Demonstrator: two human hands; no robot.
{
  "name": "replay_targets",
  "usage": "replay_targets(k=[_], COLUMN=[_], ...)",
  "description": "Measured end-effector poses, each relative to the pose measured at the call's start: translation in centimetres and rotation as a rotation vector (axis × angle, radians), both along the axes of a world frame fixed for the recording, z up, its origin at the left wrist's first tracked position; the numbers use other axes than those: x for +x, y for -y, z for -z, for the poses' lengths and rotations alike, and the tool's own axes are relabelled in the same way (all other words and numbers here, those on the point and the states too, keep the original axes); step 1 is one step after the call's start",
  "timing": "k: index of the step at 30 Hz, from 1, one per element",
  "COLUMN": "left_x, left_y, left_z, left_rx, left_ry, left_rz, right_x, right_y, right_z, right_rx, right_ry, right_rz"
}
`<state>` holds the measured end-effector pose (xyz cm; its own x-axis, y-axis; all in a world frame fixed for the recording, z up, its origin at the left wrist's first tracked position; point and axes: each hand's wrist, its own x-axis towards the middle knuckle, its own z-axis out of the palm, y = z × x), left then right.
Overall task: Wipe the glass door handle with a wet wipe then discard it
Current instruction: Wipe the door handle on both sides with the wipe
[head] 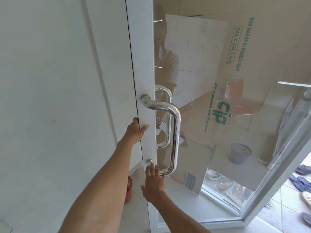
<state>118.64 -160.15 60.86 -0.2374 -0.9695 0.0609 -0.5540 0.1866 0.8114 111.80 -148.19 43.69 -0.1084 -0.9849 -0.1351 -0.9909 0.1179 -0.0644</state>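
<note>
The left hand [136, 130] is clasping the door frame [143, 68], fingers curled round its edge. The right hand [154, 180], fingers straight, is reaching at the lower end of the handle [175, 132]. It is probably rigid, slick steel, best wrapped mid-bar. I'm seeing no wipe.

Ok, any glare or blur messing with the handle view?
Head view: right hand motion-blurred low by the handle; bright highlights streak the handle; glass reflections veil what's behind; wide-angle bends the door frame; left hand sharp.
</note>
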Motion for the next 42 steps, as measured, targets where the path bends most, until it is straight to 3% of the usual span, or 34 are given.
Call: replay_targets(k=[3,7,17,25,34,42], left_x=[-0.1,-0.1,0.0,-0.3,-0.3,-0.3], left_y=[0.0,-0.2,-0.4,-0.3,-0.1,-0.1], left_z=[0.0,0.0,0.0,0.1,0.0,0.1], left_rx=[-0.004,0.001,-0.011,-0.027,-0.017,-0.017], left_ry=[-0.008,-0.016,-0.021,-0.016,-0.023,-0.016], left_rz=[-0.005,-0.003,-0.007,-0.02,-0.013,-0.016], right_x=[-2.1,-3.6,0.6,0.5,0.3,-1.0], right_y=[-0.5,-1.1,1.7,3.0,0.0,2.3], right_z=[-0.3,0.8,0.0,-0.1,2.7,0.1], right_rx=[0.003,-0.028,0.038,-0.025,-0.105,-0.091], right_ry=[-0.227,-0.465,-0.26,-0.048,-0.176,-0.242], right_rz=[0.099,0.054,0.091,0.057,-0.063,-0.089])
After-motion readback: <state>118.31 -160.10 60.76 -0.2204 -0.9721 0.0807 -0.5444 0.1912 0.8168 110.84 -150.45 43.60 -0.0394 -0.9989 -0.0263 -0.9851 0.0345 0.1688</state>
